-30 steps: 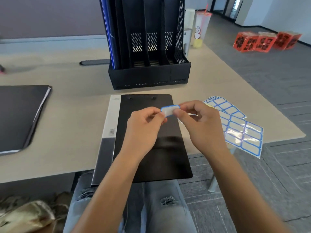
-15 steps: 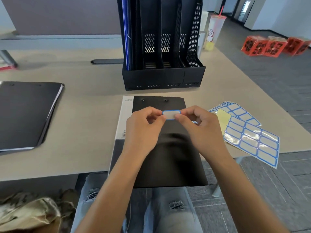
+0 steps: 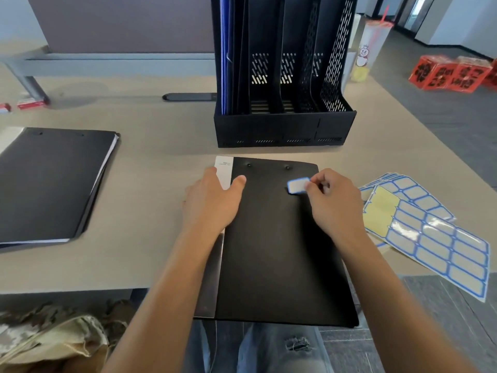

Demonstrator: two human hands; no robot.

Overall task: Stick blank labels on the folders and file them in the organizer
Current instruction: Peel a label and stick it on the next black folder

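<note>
A black folder (image 3: pixel 279 254) with a white spine strip lies in front of me, its near end hanging past the desk edge. My left hand (image 3: pixel 215 200) rests flat on the folder's upper left, over the spine. My right hand (image 3: pixel 333 200) pinches a blank blue-bordered label (image 3: pixel 297 185) by its right end, low over the folder's upper right corner. I cannot tell whether the label touches the cover. Behind the folder stands the black organizer (image 3: pixel 285 127); its left slot holds a blue folder (image 3: pixel 224 55).
Sheets of blue-bordered labels (image 3: pixel 435 238) lie fanned at the desk's right edge, partly overhanging. A second black folder (image 3: pixel 51 184) lies at the left. A drink cup (image 3: pixel 369 47) stands behind the organizer. Red boxes (image 3: pixel 451 74) sit on the floor at the right.
My left hand let go of the label and came down onto the folder's spine. My right hand carried the label toward the folder's upper right corner.
</note>
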